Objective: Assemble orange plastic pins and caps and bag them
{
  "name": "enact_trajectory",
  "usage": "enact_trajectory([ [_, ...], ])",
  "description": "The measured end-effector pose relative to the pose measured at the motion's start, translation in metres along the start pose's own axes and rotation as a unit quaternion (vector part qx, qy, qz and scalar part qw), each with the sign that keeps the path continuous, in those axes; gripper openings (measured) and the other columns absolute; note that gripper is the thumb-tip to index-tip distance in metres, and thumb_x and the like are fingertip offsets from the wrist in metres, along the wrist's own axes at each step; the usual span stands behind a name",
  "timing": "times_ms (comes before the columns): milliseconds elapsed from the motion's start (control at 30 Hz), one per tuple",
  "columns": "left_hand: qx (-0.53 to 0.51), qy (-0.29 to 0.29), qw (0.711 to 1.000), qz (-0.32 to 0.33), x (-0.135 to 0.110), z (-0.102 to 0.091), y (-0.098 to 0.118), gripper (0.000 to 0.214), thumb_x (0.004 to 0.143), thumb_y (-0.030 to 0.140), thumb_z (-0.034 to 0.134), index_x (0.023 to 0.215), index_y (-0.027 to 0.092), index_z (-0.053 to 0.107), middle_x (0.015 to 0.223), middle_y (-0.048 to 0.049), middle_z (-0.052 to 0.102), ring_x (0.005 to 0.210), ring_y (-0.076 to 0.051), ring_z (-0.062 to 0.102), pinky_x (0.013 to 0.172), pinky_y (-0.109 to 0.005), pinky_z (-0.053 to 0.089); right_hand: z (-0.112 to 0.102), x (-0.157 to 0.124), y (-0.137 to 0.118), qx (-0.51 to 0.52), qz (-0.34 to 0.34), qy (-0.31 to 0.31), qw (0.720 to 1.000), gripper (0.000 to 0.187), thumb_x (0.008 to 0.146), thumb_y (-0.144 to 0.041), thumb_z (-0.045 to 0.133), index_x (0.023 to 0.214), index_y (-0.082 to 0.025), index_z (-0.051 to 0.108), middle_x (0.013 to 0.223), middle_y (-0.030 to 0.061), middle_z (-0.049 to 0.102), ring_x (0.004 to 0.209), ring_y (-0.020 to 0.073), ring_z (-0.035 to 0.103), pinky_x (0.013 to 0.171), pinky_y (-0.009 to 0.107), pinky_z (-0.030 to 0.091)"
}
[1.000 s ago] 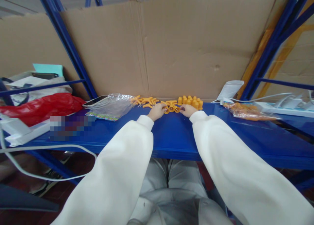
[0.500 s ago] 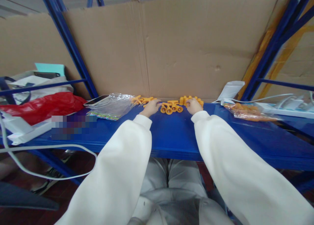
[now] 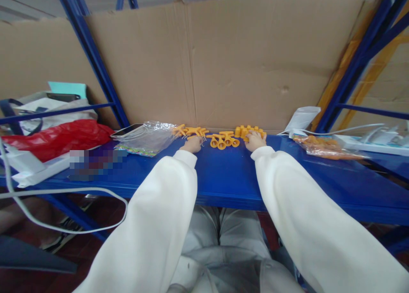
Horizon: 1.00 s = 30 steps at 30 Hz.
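Observation:
On the blue shelf, my left hand (image 3: 192,144) rests with curled fingers at the near side of several yellow branched plastic pieces (image 3: 194,131), which have small metal chains or screws by them. Whatever its fingertips hold is hidden. My right hand (image 3: 254,141) reaches over a cluster of short yellow knobbed pieces (image 3: 243,131), its fingers stretched out and touching them. Between the hands lie several yellow cup-ended pieces (image 3: 221,144) with stems, their round openings facing me and something shiny inside each.
Left of the yellow pieces are a clear plastic bag (image 3: 150,137), a red bag (image 3: 70,137) and a white power strip (image 3: 47,169). To the right lie a bag of orange parts (image 3: 326,146) and another power strip (image 3: 367,143). Cardboard (image 3: 236,62) stands behind.
My left hand has drawn slightly left and down, away from the cup-ended pieces. My right hand has spread further over the knobbed pieces. The view has shifted slightly.

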<state>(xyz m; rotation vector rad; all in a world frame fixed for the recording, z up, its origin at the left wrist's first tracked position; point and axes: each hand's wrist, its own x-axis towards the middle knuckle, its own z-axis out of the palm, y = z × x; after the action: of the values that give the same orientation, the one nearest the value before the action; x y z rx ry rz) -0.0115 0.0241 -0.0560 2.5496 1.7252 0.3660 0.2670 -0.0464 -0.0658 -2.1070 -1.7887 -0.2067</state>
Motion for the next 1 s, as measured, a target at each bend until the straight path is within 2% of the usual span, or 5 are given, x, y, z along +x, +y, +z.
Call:
enact_trajectory([
  [167, 0.004, 0.013, 0.999, -0.032, -0.006, -0.005, 0.007, 0.031, 0.083, 0.007, 0.053, 0.102, 0.020, 0.075, 0.126, -0.0157, 0.074, 0.125, -0.032, 0.066, 0.112, -0.054, 0.048, 0.001, 0.000, 0.000, 0.015, -0.013, 0.029, 0.999, 0.062, 0.089, -0.021, 0.049, 0.151, -0.022, 0.053, 0.159, 0.0179, 0.047, 0.147, 0.0407, 0.039, 0.117, 0.076, 0.023],
  [333, 0.000, -0.010, 0.999, -0.051, -0.009, -0.006, 0.008, 0.045, 0.081, 0.006, 0.054, 0.118, 0.024, 0.073, 0.135, -0.0152, 0.071, 0.131, -0.035, 0.063, 0.115, -0.065, 0.041, 0.004, 0.002, 0.005, 0.018, -0.011, 0.014, 1.000, 0.063, 0.090, -0.020, 0.048, 0.153, -0.023, 0.048, 0.164, 0.0150, 0.040, 0.152, 0.0364, 0.032, 0.120, 0.074, 0.018],
  [533, 0.002, 0.022, 0.999, -0.041, -0.009, -0.006, 0.000, 0.034, 0.082, 0.011, 0.059, 0.110, 0.021, 0.076, 0.133, -0.0147, 0.071, 0.128, -0.033, 0.064, 0.108, -0.046, 0.052, 0.006, 0.006, 0.008, 0.003, -0.012, 0.058, 0.998, 0.055, 0.090, -0.020, 0.046, 0.144, -0.018, 0.056, 0.149, 0.0205, 0.053, 0.143, 0.0390, 0.041, 0.119, 0.076, 0.019],
  [733, 0.003, 0.033, 0.999, -0.042, -0.011, -0.011, 0.008, 0.026, 0.084, 0.014, 0.061, 0.101, 0.022, 0.078, 0.126, -0.0117, 0.075, 0.127, -0.033, 0.063, 0.109, -0.047, 0.050, 0.005, 0.008, 0.009, 0.009, -0.013, 0.091, 0.996, 0.052, 0.089, -0.017, 0.044, 0.139, -0.016, 0.060, 0.141, 0.0209, 0.056, 0.137, 0.0380, 0.046, 0.119, 0.073, 0.023],
  [1000, -0.014, 0.040, 0.999, -0.003, -0.015, -0.018, 0.022, 0.030, 0.088, 0.013, 0.055, 0.111, 0.020, 0.074, 0.124, -0.0124, 0.075, 0.120, -0.030, 0.068, 0.104, -0.042, 0.053, -0.005, 0.002, -0.002, -0.001, 0.023, 0.056, 0.998, 0.055, 0.088, -0.010, 0.041, 0.140, -0.013, 0.057, 0.142, 0.0207, 0.060, 0.138, 0.0352, 0.051, 0.121, 0.071, 0.021],
])
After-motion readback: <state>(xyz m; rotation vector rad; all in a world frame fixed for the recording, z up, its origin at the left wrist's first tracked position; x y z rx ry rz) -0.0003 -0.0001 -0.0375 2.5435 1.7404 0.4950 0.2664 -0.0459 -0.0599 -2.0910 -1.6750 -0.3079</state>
